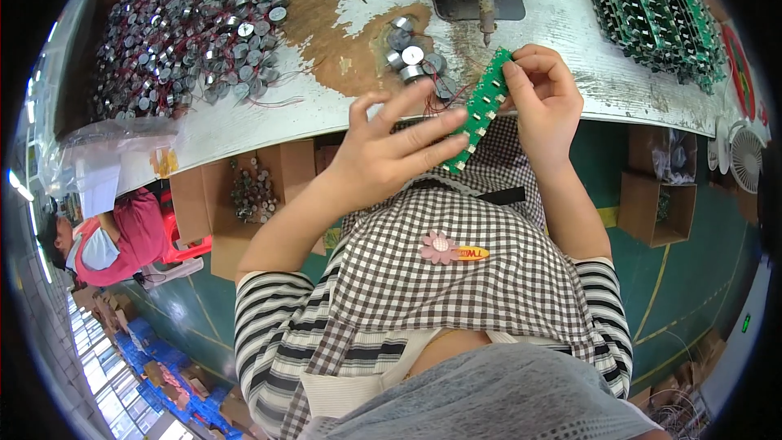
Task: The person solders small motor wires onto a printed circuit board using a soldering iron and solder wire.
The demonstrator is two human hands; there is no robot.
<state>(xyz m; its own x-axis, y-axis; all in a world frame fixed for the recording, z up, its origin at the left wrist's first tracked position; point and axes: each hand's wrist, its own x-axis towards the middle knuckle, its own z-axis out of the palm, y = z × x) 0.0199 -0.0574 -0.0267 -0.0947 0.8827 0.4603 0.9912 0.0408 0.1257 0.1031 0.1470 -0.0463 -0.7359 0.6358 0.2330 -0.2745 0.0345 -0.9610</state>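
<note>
Both hands' fingers [423, 132] around green strip [481, 110]

The person is wearing a checked apron [456, 277] in dark brown and white over a black-and-white striped top with short sleeves [273, 314] ending above the elbows. A pink flower-shaped pin [440, 247] with a yellow tag is sitting on the apron's chest. Both forearms are showing bare, and the hands [399, 147] are wearing no gloves.
</note>
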